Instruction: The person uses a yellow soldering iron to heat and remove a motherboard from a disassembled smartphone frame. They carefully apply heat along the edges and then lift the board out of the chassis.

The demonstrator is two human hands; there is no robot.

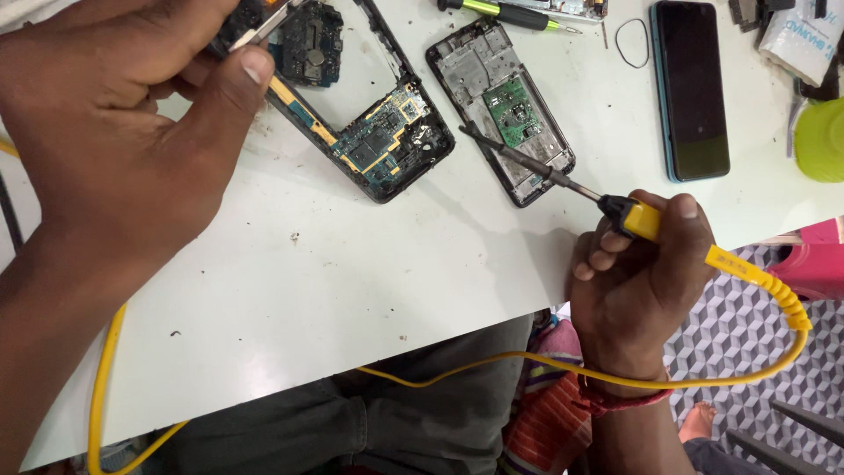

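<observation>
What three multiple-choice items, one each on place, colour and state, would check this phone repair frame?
1. Where does the tip of the yellow-handled soldering iron lie?
A. over the smaller opened phone frame with the green circuit board
B. on the intact dark-screened phone
C. inside the green cup

2. What colour is the soldering iron's cable?
A. red
B. yellow
C. white

3. In what state is the blue-edged smartphone near the table's far right?
A. stripped of its screen
B. snapped in two
C. whole, with a dark screen

Answers: 1 A, the metal shaft reaches from the right hand onto that frame's edge. 2 B, a yellow cord loops below the white table. 3 C, its glass is unbroken and unlit, unlike the large opened phone beside the left hand.
</observation>
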